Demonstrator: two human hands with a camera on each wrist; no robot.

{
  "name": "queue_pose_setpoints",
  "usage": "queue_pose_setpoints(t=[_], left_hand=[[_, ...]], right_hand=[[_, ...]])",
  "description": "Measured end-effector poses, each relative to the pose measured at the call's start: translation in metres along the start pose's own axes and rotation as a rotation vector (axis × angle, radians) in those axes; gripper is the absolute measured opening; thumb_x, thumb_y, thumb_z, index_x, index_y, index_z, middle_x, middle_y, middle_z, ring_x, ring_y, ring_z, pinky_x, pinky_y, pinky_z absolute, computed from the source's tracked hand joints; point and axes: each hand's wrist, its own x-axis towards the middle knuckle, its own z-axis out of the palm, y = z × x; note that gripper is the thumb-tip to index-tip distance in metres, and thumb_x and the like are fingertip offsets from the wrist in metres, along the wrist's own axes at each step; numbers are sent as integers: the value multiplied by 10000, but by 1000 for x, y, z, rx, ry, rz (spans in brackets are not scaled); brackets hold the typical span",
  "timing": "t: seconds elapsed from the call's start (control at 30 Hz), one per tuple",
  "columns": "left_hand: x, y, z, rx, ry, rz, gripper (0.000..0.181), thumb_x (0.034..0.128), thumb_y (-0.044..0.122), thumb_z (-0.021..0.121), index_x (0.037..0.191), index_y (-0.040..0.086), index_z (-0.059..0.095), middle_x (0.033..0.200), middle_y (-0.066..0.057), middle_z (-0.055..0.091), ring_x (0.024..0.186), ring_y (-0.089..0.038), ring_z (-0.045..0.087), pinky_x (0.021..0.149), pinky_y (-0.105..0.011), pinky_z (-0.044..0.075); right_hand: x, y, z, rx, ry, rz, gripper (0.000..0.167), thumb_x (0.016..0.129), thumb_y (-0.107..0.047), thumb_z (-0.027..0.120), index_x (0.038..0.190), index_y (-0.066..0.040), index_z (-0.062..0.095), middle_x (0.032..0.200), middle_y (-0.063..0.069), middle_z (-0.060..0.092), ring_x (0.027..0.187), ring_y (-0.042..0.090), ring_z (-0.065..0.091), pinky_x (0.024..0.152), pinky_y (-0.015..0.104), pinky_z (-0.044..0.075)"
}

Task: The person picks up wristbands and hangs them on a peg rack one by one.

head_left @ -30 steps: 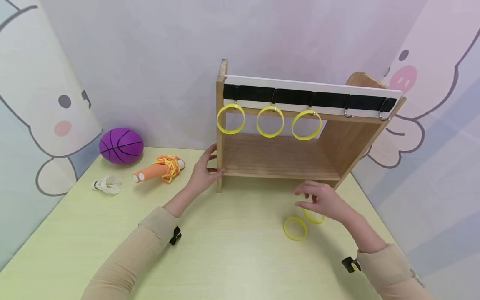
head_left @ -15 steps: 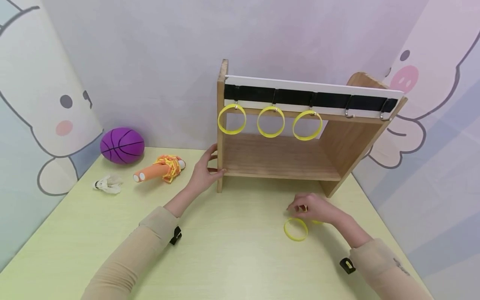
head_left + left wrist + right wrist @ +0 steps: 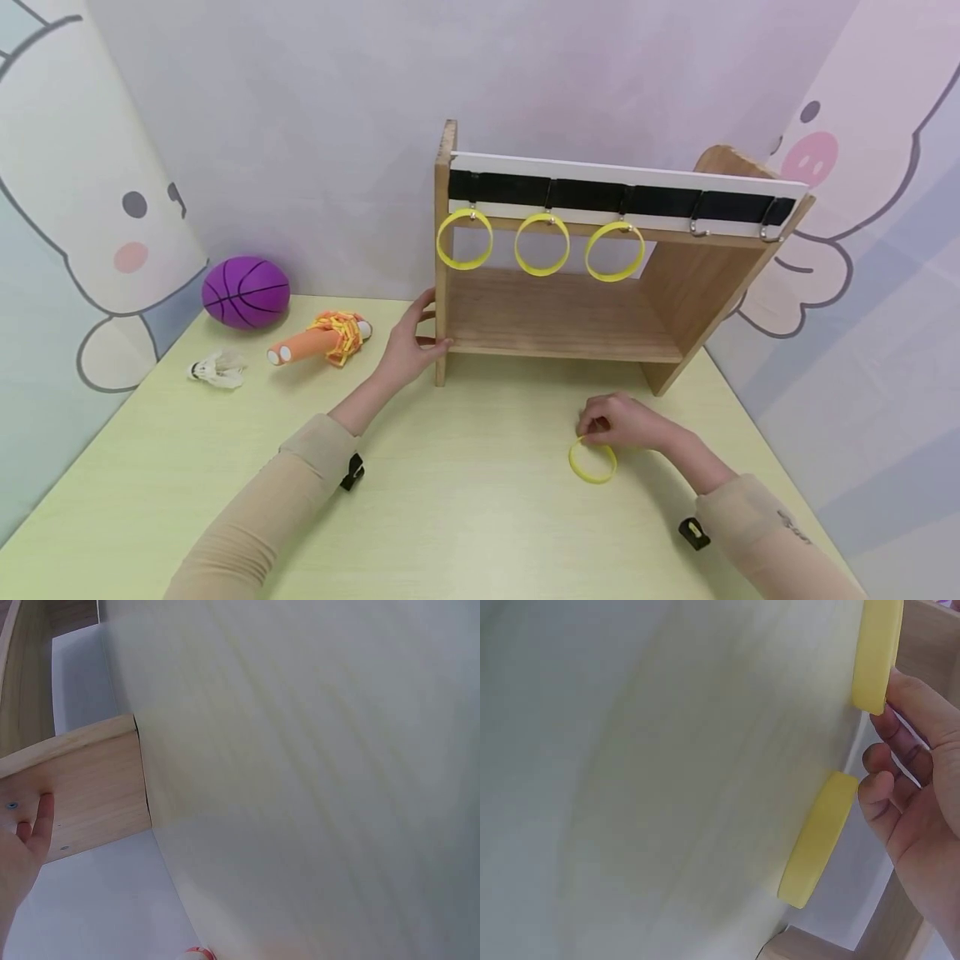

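Note:
My left hand (image 3: 405,350) holds the left side panel of a wooden shelf (image 3: 562,312), thumb at the front edge and fingers against the outer face. In the left wrist view, fingers (image 3: 45,817) rest on that panel (image 3: 97,791). My right hand (image 3: 626,421), low in front of the shelf, pinches the far edge of a yellow ring (image 3: 592,481) between thumb and finger. The right wrist view has this pinched ring (image 3: 877,656) at the top. A second yellow ring (image 3: 817,840) lies on the table there, hidden behind the hand in the head view.
Along the shelf's top runs a white board with a black strip (image 3: 588,194) and several metal hooks. Three yellow rings (image 3: 542,271) hang from its left hooks; two right hooks (image 3: 699,229) are bare. A purple ball (image 3: 246,292), orange toy (image 3: 318,339) and shuttlecock (image 3: 217,369) occupy the left.
My right hand has come down from the shelf's lower right to the rings on the table, and its fingers have closed on one ring's edge. My left hand stays on the shelf.

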Motion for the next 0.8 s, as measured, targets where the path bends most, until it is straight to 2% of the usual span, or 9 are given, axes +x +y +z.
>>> queue_pose_setpoints(t=[0.13,0.2,0.43,0.57,0.8], left_hand=[[-3,23,-3,-3,-10,-11,812,793,-62,681,1476,33,252,1472,-188,331,1237,-385,456,809,-473,562],[-3,23,-3,1,-10,-1,809,793,-59,679,1473,17,248,1465,-199,334,1230,-391,459,804,-473,564],[2,-13,2,10,6,11,872,789,1,718,1497,170,238,1490,-92,329,1247,-334,461,783,-415,579],[3,-18,2,0,8,7,875,788,23,722,1497,209,244,1489,-59,336,1247,-297,467,783,-373,582],[2,-17,3,-6,9,7,867,789,25,719,1494,223,253,1485,-65,339,1241,-308,470,785,-380,581]], right_hand=[[1,-3,-2,4,-3,17,102,789,-111,753,812,-197,702,746,-138,570,651,-14,490,543,147,456],[1,-6,-5,13,-2,32,99,795,-106,748,817,-190,700,751,-131,577,652,-4,495,543,151,457],[1,-16,-17,-7,3,74,87,819,-150,730,818,-216,675,756,-171,587,631,-4,490,529,161,442],[3,-25,-25,-24,27,57,116,803,-126,744,828,-211,668,750,-176,582,622,-10,482,515,156,437],[6,-41,-44,-68,119,6,172,770,-95,768,851,-205,663,763,-150,589,616,-18,464,497,161,442]])
